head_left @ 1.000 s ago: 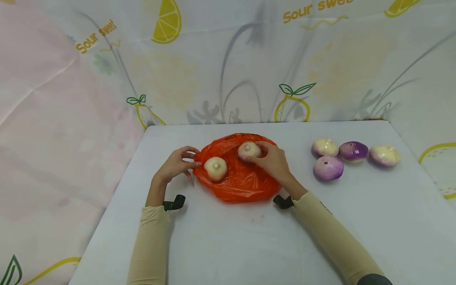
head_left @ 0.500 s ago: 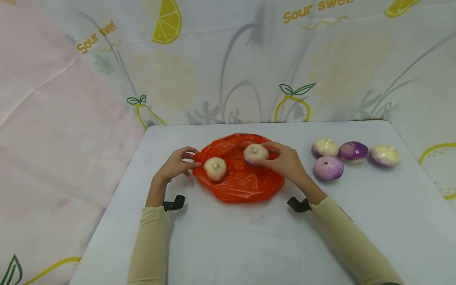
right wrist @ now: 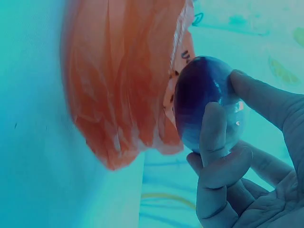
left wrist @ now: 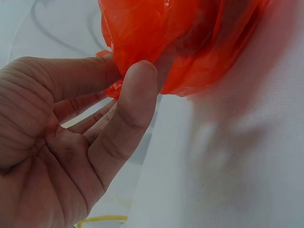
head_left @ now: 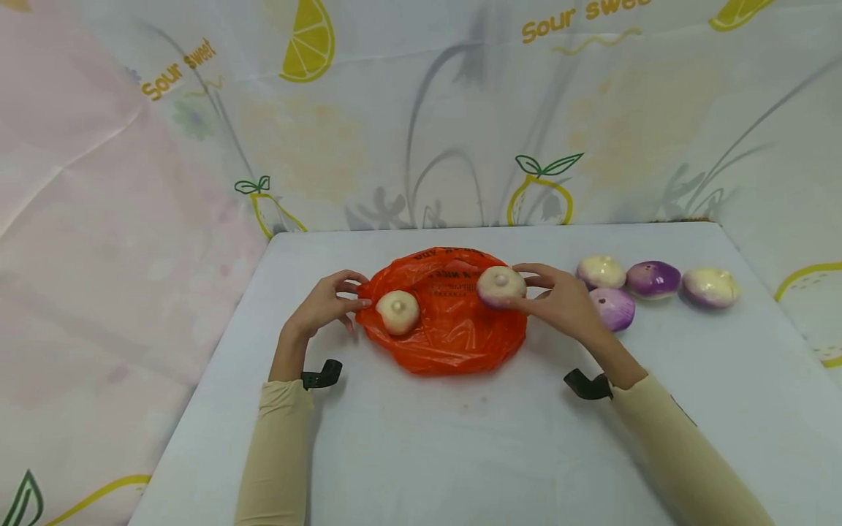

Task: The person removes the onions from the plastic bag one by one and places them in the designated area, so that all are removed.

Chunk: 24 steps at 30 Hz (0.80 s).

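Pinching the left edge of a red plastic bag (head_left: 454, 340) between the thumb and index finger of the left hand (head_left: 320, 303). Gripping a purple-and-white onion (head_left: 501, 283) in the right hand (head_left: 564, 302), with thumb and fingers curled round its sides. Holding it at the bag's right side, pale nubbed end facing up, leaving contact with the plastic unclear. Having a cream onion (head_left: 398, 313) lying at the bag's left, near the left fingertips. Partly hiding a light-purple onion (head_left: 616, 308) behind the right hand. Showing farther back on the white table (head_left: 454, 453) a yellowish onion (head_left: 601, 270), a deep-purple onion (head_left: 653, 280) and a cream-and-purple onion (head_left: 710, 287). Wearing beige sleeves (head_left: 279, 453). Facing a lemon-print cloth (head_left: 368, 139) beyond the table.
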Tool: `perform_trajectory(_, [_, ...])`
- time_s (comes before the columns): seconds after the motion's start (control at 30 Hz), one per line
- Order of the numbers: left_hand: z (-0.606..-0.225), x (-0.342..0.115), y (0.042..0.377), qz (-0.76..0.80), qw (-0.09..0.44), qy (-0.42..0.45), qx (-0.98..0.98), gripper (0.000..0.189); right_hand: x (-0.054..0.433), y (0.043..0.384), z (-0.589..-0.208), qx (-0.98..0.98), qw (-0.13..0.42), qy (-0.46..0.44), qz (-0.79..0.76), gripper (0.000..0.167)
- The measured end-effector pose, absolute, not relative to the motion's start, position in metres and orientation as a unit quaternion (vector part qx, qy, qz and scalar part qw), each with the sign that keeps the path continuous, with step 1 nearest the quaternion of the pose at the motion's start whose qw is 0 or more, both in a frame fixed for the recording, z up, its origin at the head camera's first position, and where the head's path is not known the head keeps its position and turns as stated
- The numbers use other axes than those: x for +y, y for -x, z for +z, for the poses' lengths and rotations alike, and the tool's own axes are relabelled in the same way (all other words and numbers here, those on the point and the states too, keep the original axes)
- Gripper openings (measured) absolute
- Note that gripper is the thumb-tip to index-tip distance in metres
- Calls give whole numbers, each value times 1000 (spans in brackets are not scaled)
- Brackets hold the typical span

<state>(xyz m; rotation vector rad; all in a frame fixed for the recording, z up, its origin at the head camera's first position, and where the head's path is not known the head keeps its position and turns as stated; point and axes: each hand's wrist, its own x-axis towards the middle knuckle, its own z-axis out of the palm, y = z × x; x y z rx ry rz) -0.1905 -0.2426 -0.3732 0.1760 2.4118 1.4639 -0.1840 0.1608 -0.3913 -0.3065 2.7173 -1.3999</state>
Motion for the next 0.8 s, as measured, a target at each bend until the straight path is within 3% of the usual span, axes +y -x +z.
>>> perform_trajectory(0.2, [-374, -242, 191, 510, 158, -59, 844, 41, 185, 177, -383, 891, 47, 87, -444, 68])
perform_trajectory(0.8, [-373, -244, 190, 513, 158, -62, 841, 42, 253, 150, -370, 914, 4, 51, -402, 63])
